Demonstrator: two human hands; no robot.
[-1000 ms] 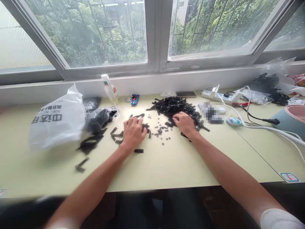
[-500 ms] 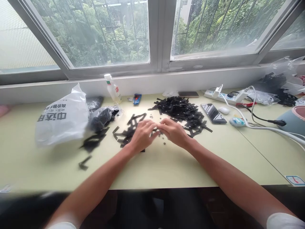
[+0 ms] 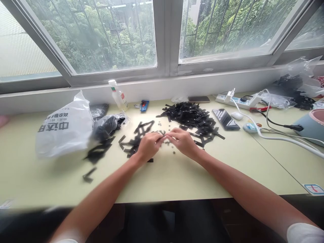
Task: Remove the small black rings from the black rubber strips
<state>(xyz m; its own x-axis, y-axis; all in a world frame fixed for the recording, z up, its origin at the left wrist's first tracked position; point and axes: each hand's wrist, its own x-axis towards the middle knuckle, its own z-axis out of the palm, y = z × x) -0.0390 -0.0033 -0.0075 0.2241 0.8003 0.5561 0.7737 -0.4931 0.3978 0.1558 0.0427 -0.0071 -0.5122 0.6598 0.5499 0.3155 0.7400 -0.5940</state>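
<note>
My left hand (image 3: 149, 145) and my right hand (image 3: 181, 141) meet over the table, fingertips pinched together and almost touching. A small dark bit shows at the fingertips, but the fingers hide most of it and I cannot make out what it is. Small round grey discs (image 3: 173, 152) lie scattered under and around the hands. Beside my left hand is a loose spread of black strips (image 3: 130, 143). Behind my right hand rises a large heap of black strips (image 3: 191, 114), some with a small shiny spot.
Left stand a white plastic bag (image 3: 64, 131), a clear bag with black contents (image 3: 107, 125) and a bottle (image 3: 118, 96). Right lie a phone (image 3: 226, 119), a mouse (image 3: 237, 115), a power strip (image 3: 236, 101) and white cables (image 3: 286, 140). The table's front edge (image 3: 174, 201) is near my forearms.
My fingers have shifted slightly at the pinch, and the dark bit at the fingertips shows more. Both hands stay in about the same place; the view has moved a little.
</note>
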